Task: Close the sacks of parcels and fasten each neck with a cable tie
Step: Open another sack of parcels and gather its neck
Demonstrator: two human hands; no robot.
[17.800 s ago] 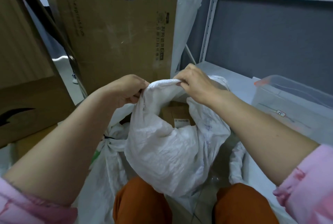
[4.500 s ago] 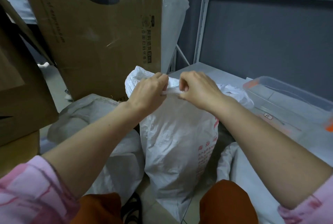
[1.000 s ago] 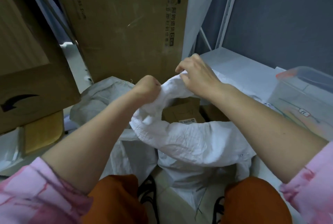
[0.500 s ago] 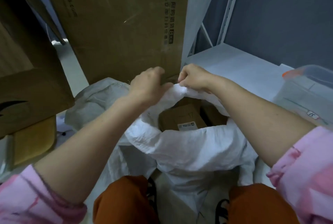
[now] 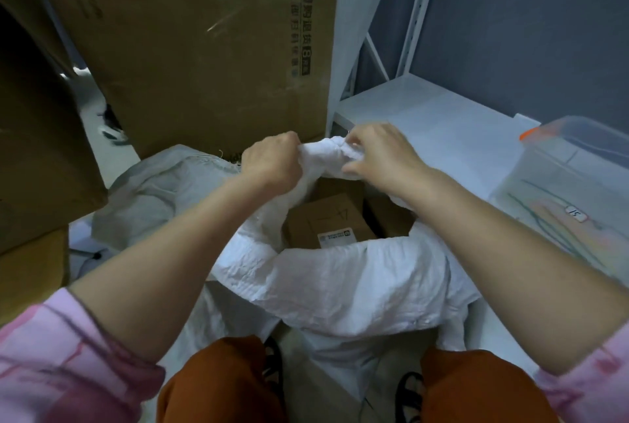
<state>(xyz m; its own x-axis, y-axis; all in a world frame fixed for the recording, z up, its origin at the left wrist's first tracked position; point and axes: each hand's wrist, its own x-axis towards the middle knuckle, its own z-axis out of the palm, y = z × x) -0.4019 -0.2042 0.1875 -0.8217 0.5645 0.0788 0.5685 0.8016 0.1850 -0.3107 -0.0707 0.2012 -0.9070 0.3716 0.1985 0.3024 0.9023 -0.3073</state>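
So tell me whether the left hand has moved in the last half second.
Yes. The left hand now grips the bunched rim of the sack, a little nearer the right hand than before, judged against the big cardboard box behind.

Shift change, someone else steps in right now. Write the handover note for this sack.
Left hand and right hand both grip the far rim of the white woven sack, bunching it.
Sack stands between the knees; its mouth gapes, with cardboard parcels showing inside.
Done: part of the rim gathered.
Left: gather the near rim, close the neck, fasten a cable tie; none is in view.
Grey sack lies to the left.
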